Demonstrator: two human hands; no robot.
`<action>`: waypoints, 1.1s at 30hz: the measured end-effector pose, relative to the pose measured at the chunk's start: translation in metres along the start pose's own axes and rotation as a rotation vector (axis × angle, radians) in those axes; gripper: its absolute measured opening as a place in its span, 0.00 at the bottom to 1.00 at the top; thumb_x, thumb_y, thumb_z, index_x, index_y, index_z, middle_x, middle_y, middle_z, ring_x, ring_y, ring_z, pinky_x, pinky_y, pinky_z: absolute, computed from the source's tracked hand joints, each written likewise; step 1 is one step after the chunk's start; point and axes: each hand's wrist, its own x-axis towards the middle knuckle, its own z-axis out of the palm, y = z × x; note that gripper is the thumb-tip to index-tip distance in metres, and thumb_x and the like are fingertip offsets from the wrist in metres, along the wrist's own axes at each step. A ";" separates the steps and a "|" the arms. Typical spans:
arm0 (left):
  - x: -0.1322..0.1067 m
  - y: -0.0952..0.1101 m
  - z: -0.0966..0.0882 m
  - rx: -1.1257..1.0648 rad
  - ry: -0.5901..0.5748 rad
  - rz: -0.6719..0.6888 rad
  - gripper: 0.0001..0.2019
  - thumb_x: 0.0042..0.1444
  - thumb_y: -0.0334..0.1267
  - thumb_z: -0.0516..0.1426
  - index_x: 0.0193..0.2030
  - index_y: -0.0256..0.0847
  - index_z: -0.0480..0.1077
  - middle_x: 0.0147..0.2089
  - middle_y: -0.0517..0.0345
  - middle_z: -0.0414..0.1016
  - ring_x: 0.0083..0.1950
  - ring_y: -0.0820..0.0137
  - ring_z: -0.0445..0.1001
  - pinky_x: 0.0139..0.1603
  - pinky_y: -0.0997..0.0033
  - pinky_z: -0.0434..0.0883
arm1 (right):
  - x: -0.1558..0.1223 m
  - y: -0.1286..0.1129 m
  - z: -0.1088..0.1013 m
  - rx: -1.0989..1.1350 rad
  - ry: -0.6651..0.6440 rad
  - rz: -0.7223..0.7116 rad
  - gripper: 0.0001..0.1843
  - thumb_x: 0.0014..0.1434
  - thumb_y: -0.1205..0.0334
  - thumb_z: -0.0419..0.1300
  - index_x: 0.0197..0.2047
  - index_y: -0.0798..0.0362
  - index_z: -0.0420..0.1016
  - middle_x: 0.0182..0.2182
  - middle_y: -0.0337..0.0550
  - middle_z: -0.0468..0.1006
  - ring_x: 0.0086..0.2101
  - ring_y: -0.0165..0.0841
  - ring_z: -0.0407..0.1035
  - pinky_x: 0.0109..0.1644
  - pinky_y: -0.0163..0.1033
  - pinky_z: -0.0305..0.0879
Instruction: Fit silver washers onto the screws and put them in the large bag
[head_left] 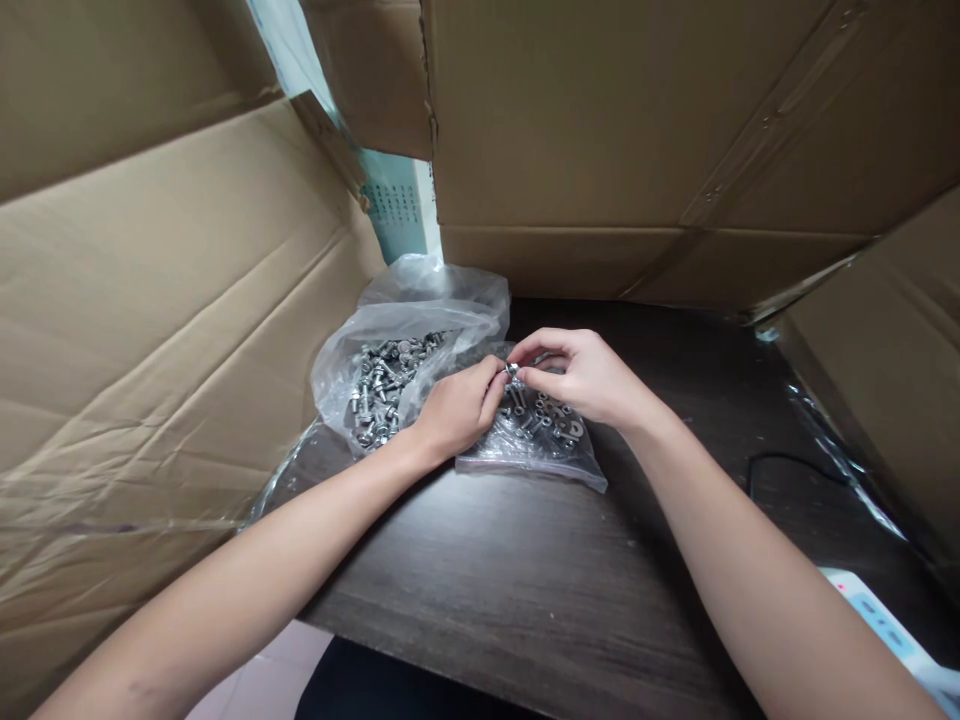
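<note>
My left hand [461,405] and my right hand [589,375] meet over a flat clear zip bag [532,465]. Pinched between the fingertips of both is a small shiny metal fastener [512,370]; whether it is a bolt, a nut or both joined I cannot tell. Beneath the hands, on the flat bag, lie loose bolts [529,425], nuts and washers [575,428]. Just left of my left hand, an open, crumpled plastic bag [337,345] holds many metal bolts with washers [382,385]. The left fingers partly hide the flat bag.
The dark wooden table [480,560] is walled by cardboard on the left [187,330], back [585,130] and right [885,330]. A black cable [795,455] lies at the right. A white device with light-blue patches [885,620] sits at the lower right, near my forearm.
</note>
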 end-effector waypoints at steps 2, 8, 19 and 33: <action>0.000 0.000 0.000 0.002 0.002 0.003 0.11 0.72 0.39 0.46 0.45 0.39 0.68 0.41 0.51 0.78 0.39 0.64 0.76 0.38 0.66 0.70 | 0.000 0.000 0.001 -0.020 0.008 -0.030 0.08 0.54 0.65 0.63 0.38 0.54 0.81 0.37 0.44 0.82 0.37 0.36 0.77 0.45 0.42 0.75; 0.000 0.001 -0.001 0.012 -0.002 -0.010 0.10 0.72 0.39 0.47 0.45 0.40 0.68 0.41 0.52 0.78 0.40 0.64 0.77 0.39 0.67 0.70 | -0.001 -0.002 0.000 -0.099 0.024 -0.106 0.09 0.55 0.66 0.62 0.38 0.52 0.83 0.38 0.44 0.82 0.39 0.37 0.77 0.47 0.42 0.76; -0.001 -0.001 -0.001 0.036 0.005 0.031 0.11 0.72 0.39 0.47 0.42 0.39 0.68 0.39 0.52 0.77 0.39 0.65 0.76 0.38 0.67 0.70 | -0.001 0.001 -0.002 -0.138 -0.028 -0.009 0.10 0.59 0.56 0.64 0.36 0.53 0.82 0.30 0.42 0.82 0.31 0.34 0.74 0.35 0.37 0.68; 0.000 0.002 -0.002 0.078 0.022 0.080 0.10 0.72 0.39 0.47 0.46 0.39 0.69 0.41 0.52 0.79 0.41 0.63 0.78 0.39 0.67 0.70 | -0.003 -0.002 0.000 -0.306 0.035 0.038 0.28 0.72 0.48 0.46 0.25 0.53 0.71 0.19 0.37 0.69 0.24 0.30 0.63 0.32 0.38 0.54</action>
